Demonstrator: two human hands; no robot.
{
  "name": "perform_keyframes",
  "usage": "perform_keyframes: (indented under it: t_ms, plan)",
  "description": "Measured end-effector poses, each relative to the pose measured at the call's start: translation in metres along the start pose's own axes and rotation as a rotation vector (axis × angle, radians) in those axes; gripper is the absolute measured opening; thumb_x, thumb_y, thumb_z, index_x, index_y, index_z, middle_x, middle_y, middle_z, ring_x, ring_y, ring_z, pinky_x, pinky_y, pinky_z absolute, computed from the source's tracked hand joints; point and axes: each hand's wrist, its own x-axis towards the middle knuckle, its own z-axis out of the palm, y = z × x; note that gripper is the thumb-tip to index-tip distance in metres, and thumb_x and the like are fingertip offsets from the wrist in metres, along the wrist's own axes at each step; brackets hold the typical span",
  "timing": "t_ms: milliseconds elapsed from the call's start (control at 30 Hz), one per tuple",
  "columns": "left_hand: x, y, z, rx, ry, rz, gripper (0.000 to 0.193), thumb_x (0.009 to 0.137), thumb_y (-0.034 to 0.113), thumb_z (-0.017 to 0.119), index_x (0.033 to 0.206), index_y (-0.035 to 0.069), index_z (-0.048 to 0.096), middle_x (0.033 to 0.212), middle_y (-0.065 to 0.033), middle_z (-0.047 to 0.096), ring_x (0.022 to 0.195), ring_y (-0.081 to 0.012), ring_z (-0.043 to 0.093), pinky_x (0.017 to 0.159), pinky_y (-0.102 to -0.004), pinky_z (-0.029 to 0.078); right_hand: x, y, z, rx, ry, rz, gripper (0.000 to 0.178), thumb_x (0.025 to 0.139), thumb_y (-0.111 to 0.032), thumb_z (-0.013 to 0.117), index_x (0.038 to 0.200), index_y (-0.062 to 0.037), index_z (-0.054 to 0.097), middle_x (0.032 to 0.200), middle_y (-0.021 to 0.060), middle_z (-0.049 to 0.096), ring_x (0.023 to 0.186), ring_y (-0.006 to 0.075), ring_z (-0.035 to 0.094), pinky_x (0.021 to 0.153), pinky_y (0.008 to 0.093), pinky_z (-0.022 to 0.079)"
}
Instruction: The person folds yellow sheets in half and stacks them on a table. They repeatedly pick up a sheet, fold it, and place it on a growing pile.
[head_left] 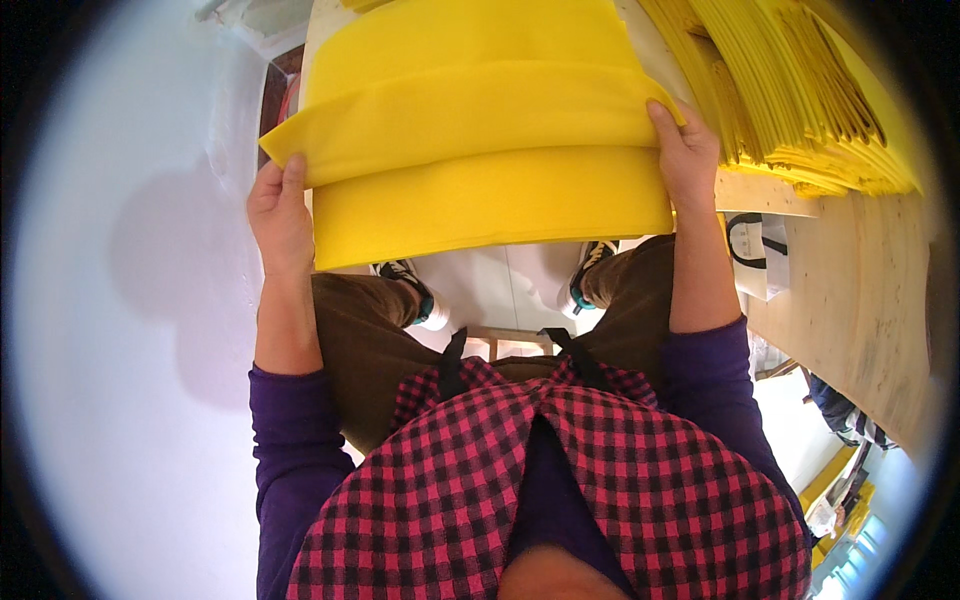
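Observation:
A wide piece of yellow fabric (480,115) stretches between my two hands, with its near part folded over into a band. My left hand (280,210) pinches the left end of that band, thumb on top. At the other end, my right hand (686,155) grips the right corner between thumb and fingers. Beneath the band lies more yellow fabric (490,205), whose near edge hangs toward my knees. Whether it is the same sheet or a layer under it, I cannot tell. My other fingers are mostly hidden behind the cloth.
Several folded yellow pieces (800,90) are stacked at the far right on a wooden table (860,290). Below the tabletop is a white bag (760,255) with dark handles. A pale wall (130,330) runs close along my left side.

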Motion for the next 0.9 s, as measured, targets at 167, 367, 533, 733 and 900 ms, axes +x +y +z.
perform_keyframes:
  t_ms: [167, 367, 533, 733, 900]
  plan:
    - [0.003, 0.007, 0.007, 0.044, -0.015, -0.078, 0.026, 0.095, 0.021, 0.055, 0.103, -0.002, 0.062, 0.095, -0.0039, 0.065, 0.084, -0.0087, 0.057, 0.078, -0.0231, 0.045, 0.007, 0.002, 0.002, -0.060, -0.015, 0.035, 0.022, 0.089, -0.019, 0.065, 0.098, 0.0013, 0.067, 0.077, -0.0043, 0.062, 0.066, 0.0036, 0.049, 0.061, 0.0187, 0.041]
    - [0.006, 0.009, 0.010, 0.051, -0.050, -0.102, 0.025, 0.096, 0.017, 0.052, 0.106, -0.004, 0.061, 0.094, -0.0027, 0.065, 0.083, -0.0069, 0.056, 0.077, -0.0222, 0.044, 0.009, -0.001, 0.005, -0.148, 0.012, 0.028, 0.025, 0.087, -0.020, 0.066, 0.098, 0.0025, 0.066, 0.073, -0.0027, 0.061, 0.063, 0.0035, 0.048, 0.058, 0.0195, 0.041]
    - [0.010, 0.004, 0.009, 0.101, -0.057, -0.106, 0.024, 0.095, 0.016, 0.053, 0.106, -0.003, 0.062, 0.092, -0.0019, 0.064, 0.081, -0.0062, 0.056, 0.074, -0.0217, 0.044, 0.011, -0.005, 0.003, -0.290, -0.018, 0.075, 0.025, 0.084, -0.019, 0.068, 0.098, 0.0016, 0.066, 0.073, 0.0011, 0.064, 0.063, 0.0055, 0.052, 0.060, 0.0213, 0.044]
    - [0.013, 0.006, 0.010, 0.196, -0.038, -0.056, 0.026, 0.094, 0.023, 0.056, 0.098, -0.002, 0.062, 0.084, 0.0000, 0.062, 0.075, -0.0054, 0.052, 0.068, -0.0211, 0.042, 0.010, -0.006, 0.004, -0.301, -0.016, 0.098, 0.025, 0.082, -0.019, 0.069, 0.098, 0.0010, 0.066, 0.074, 0.0042, 0.065, 0.063, 0.0102, 0.054, 0.061, 0.0253, 0.046]
    - [0.013, 0.004, 0.008, 0.239, 0.010, -0.038, 0.021, 0.092, 0.019, 0.060, 0.095, -0.002, 0.062, 0.081, 0.0007, 0.062, 0.070, -0.0046, 0.052, 0.065, -0.0197, 0.042, 0.013, 0.002, 0.003, -0.278, -0.004, 0.048, 0.027, 0.081, -0.018, 0.070, 0.100, 0.0012, 0.065, 0.078, 0.0054, 0.065, 0.066, 0.0115, 0.056, 0.064, 0.0251, 0.047]
